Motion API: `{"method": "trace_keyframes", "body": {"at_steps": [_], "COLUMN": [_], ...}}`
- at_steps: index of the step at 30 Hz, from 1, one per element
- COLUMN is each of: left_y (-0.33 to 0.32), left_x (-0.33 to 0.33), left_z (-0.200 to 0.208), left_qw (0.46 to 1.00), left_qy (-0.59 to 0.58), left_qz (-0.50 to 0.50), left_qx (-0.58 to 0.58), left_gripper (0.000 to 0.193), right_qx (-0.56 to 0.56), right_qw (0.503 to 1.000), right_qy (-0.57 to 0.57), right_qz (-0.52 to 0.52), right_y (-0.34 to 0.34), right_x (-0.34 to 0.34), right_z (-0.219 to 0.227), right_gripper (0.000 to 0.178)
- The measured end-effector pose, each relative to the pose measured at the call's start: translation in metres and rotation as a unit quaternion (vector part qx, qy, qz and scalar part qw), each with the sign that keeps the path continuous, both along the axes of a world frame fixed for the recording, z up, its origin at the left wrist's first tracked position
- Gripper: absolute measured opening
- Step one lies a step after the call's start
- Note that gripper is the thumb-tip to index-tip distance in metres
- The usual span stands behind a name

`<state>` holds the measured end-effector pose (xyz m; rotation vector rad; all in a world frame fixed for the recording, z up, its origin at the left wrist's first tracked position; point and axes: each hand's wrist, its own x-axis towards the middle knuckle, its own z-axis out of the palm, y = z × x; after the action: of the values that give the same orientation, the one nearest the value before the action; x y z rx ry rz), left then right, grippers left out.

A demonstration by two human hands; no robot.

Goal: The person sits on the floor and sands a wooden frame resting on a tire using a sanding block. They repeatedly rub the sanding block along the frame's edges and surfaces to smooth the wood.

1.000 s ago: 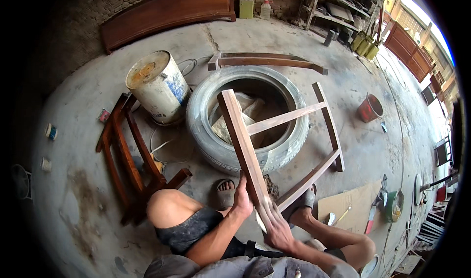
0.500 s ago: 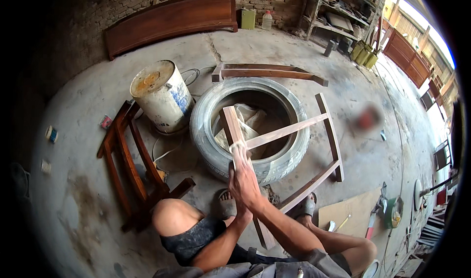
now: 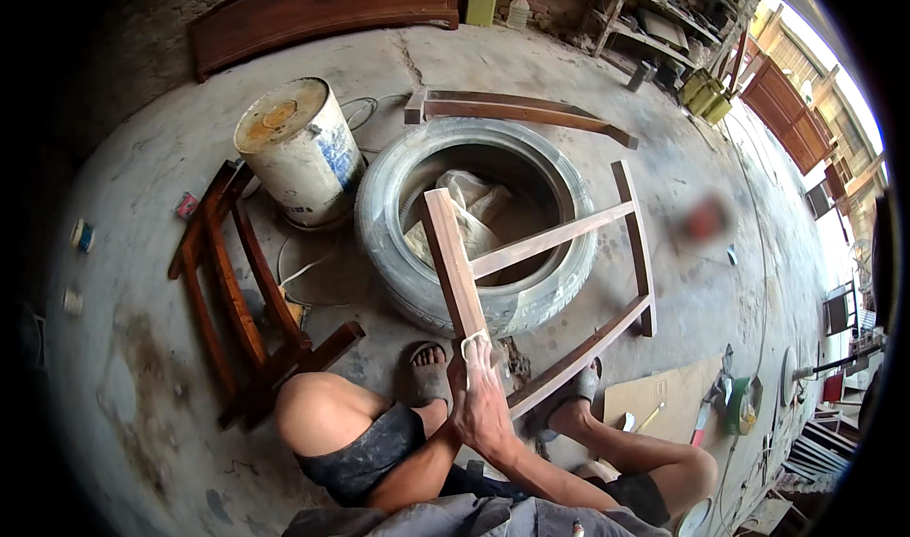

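Note:
A wooden frame (image 3: 555, 240) with an H-like shape leans over the tyre (image 3: 379, 281), its near bar running toward my lap. My right hand (image 3: 486, 406) is wrapped over that bar with its fingers pointing away from me. Beneath its fingertips shows the pale edge of a folded sheet (image 3: 471, 340), which looks like sandpaper pressed to the wood. My left hand (image 3: 459, 376) is closed against the left side of the same bar, close against the right. Most of its fingers are hidden.
A dirty white drum (image 3: 303, 172) stands left of the tyre. Dark varnished frame parts (image 3: 232, 300) lie by my left knee. Behind the tyre rests another wooden piece (image 3: 512, 108). Cardboard (image 3: 668, 395), a green tape roll (image 3: 746, 406) and a brush (image 3: 651, 416) are at right.
Both hands have slid together along the bar toward me, taking the pale sheet with them. The whole scene sits slightly higher in view; the wooden frame still rests over the tyre.

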<state>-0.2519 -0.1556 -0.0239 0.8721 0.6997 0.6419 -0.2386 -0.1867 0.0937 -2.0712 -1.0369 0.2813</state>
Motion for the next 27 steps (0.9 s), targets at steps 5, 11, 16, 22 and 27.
{"method": "trace_keyframes", "body": {"at_steps": [5, 11, 16, 22, 27], "left_y": [-0.003, -0.006, -0.006, -0.006, -0.001], "left_x": [0.003, 0.000, -0.001, -0.004, -0.004], "left_z": [-0.007, -0.015, -0.023, -0.032, -0.041], "left_qw": [1.000, 1.000, 1.000, 0.999, 0.999], "left_qy": [0.007, 0.016, 0.023, 0.039, 0.043], "left_qz": [0.001, -0.003, -0.005, -0.010, -0.017], "left_qx": [0.004, 0.015, 0.010, 0.024, 0.025], "left_gripper": [0.046, 0.046, 0.046, 0.046, 0.046], "right_qx": [0.063, 0.086, 0.076, 0.110, 0.118], "right_qw": [0.996, 0.994, 0.995, 0.994, 0.991], "right_qy": [-0.052, -0.059, -0.040, -0.016, -0.055], "right_qz": [0.026, 0.037, 0.043, 0.020, 0.040], "right_y": [0.054, 0.056, 0.083, 0.096, 0.074], "right_x": [0.040, 0.038, 0.057, 0.055, 0.053], "right_z": [0.016, 0.023, 0.024, 0.034, 0.029], "right_gripper": [0.072, 0.071, 0.070, 0.067, 0.066]}}
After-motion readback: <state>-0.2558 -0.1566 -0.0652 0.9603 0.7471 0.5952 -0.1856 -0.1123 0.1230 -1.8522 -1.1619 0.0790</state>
